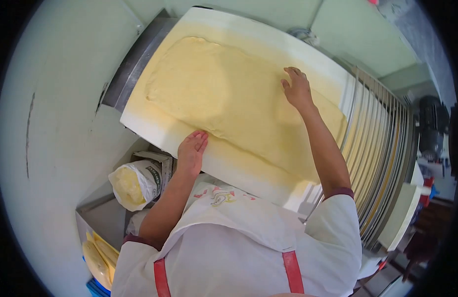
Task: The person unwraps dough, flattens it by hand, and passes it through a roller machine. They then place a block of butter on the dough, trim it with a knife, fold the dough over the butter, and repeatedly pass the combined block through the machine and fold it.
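Note:
A wide, flat sheet of pale yellow dough lies across a white work board. Its right end reaches the metal bars at the board's right side. At the near edge of the dough is my left hand, palm partly up, its fingers close together and touching the rim of the sheet; whether they pinch the dough is hard to make out. My right hand is over the far right part of the sheet, fingers apart and slightly curved, with nothing held.
A metal guard of parallel bars stands at the right, with a dark motor beyond it. Below the board at the left are an open white sack and a metal surface with yellow items. A wall borders the left.

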`<state>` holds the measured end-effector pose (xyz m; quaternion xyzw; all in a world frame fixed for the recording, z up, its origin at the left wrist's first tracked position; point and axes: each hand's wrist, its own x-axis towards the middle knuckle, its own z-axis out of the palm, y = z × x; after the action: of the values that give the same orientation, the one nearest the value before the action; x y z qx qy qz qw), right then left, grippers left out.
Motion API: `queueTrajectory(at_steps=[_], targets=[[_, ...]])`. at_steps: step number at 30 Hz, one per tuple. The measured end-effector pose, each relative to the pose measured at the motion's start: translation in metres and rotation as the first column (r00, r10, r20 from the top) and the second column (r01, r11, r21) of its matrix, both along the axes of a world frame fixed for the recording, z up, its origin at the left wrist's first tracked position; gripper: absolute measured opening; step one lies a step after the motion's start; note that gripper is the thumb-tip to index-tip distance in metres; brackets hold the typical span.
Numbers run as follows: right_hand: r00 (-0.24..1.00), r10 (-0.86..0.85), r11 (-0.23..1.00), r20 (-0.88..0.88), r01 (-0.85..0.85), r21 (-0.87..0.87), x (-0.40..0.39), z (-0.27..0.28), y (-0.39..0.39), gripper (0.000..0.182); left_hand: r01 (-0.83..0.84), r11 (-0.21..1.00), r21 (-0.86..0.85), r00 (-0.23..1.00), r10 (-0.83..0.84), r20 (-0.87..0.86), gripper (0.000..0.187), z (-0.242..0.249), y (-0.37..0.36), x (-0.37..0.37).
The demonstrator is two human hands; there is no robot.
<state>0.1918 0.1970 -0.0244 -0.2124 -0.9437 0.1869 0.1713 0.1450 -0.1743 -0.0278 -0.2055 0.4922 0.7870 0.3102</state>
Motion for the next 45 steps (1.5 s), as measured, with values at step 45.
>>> queueTrajectory(at_steps=[45], targets=[[0.901, 0.402, 0.908, -0.163, -0.415, -0.055, -0.286, -0.034, -0.066, 0.05, -0.461, 0.671, -0.581, 0.729, -0.088, -0.679, 0.061, -0.048, -0.086, -0.183]])
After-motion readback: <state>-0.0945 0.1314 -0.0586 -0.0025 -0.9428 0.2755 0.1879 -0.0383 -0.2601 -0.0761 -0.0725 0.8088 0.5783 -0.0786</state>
